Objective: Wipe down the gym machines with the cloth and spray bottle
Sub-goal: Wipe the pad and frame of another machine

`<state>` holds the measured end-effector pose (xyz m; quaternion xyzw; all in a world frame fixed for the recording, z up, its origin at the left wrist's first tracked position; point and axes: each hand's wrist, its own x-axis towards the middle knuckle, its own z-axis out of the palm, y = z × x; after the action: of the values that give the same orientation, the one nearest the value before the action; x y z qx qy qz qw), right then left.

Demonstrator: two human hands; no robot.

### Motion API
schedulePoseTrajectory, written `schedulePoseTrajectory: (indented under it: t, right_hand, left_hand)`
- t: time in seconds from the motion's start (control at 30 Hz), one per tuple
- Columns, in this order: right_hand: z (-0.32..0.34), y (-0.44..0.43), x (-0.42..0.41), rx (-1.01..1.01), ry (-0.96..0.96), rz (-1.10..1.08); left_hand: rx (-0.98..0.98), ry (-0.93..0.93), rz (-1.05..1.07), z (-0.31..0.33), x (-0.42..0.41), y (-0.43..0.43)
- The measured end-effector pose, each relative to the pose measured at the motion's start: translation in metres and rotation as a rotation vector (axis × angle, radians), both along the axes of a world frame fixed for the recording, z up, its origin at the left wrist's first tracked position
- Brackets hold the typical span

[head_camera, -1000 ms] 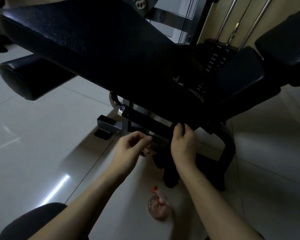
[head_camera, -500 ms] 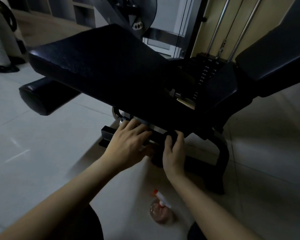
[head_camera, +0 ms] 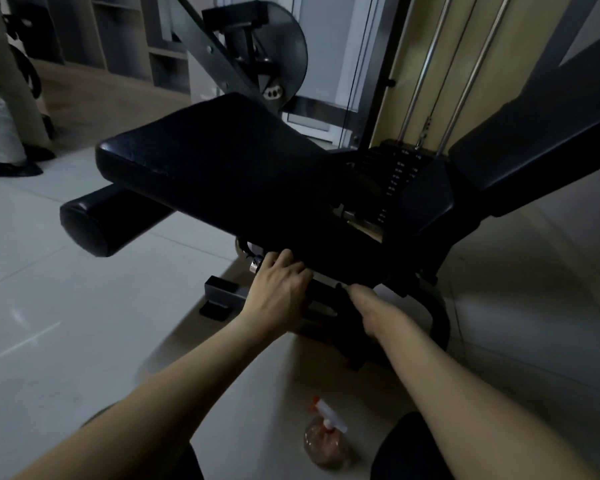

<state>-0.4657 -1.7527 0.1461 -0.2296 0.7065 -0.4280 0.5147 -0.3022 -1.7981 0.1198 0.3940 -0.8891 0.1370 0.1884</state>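
The gym machine's black seat pad (head_camera: pixel 222 174) fills the middle of the view. Under its near edge runs a black handle bar with a chrome end (head_camera: pixel 256 265). My left hand (head_camera: pixel 278 289) lies over this bar with its fingers curled round it. My right hand (head_camera: pixel 371 306) is just to the right on the same bar, gripping a dark cloth (head_camera: pixel 347 320) that hangs down and blends with the black frame. Its fingers are mostly hidden. The spray bottle (head_camera: pixel 326 441), clear with a white and orange head, stands on the floor between my forearms.
A black roller pad (head_camera: pixel 97 223) sticks out to the left, and a back pad (head_camera: pixel 534 157) rises on the right. The weight stack (head_camera: pixel 400 181) and its steel guide rods are behind. A person's legs (head_camera: pixel 0 109) stand at the far left on pale floor tiles.
My left hand has gone from pinching in the air to gripping the handle bar. My right hand has shifted right along the bar. The view has lifted and pulled back.
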Motion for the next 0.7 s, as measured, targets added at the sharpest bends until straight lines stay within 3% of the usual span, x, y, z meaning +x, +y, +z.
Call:
schedulePoseTrajectory:
  t: [0.13, 0.2, 0.3, 0.43, 0.5, 0.53, 0.6, 0.7]
  right_hand:
    - [-0.007, 0.003, 0.010, -0.039, -0.109, -0.141]
    - [-0.020, 0.000, 0.014, -0.084, -0.042, -0.200]
    - [-0.032, 0.004, 0.020, -0.227, 0.257, -0.116]
    - [-0.051, 0.013, 0.010, -0.171, 0.971, -0.055]
    - [-0.055, 0.011, 0.007, -0.263, 1.155, -0.097]
    - [-0.058, 0.010, 0.008, -0.345, 1.142, -0.083]
    - [-0.060, 0.006, 0.017, -0.466, 0.931, -0.056]
    - [-0.057, -0.003, 0.024, -0.406, 0.714, -0.140]
  left_hand:
    - [-0.008, 0.047, 0.011, 0.001, -0.002, 0.002]
    - [-0.008, 0.041, 0.008, -0.001, -0.002, 0.001]
    - [0.007, 0.034, -0.001, 0.000, -0.001, -0.003]
    - [0.032, 0.031, -0.016, 0.000, 0.001, -0.007]
    - [0.031, 0.039, -0.030, -0.003, 0.001, -0.010]
    - [0.031, 0.045, -0.038, -0.005, 0.001, -0.010]
    - [0.033, 0.062, -0.064, -0.008, 0.001, -0.013]
    - [0.012, 0.107, -0.108, -0.010, 0.002, -0.017]
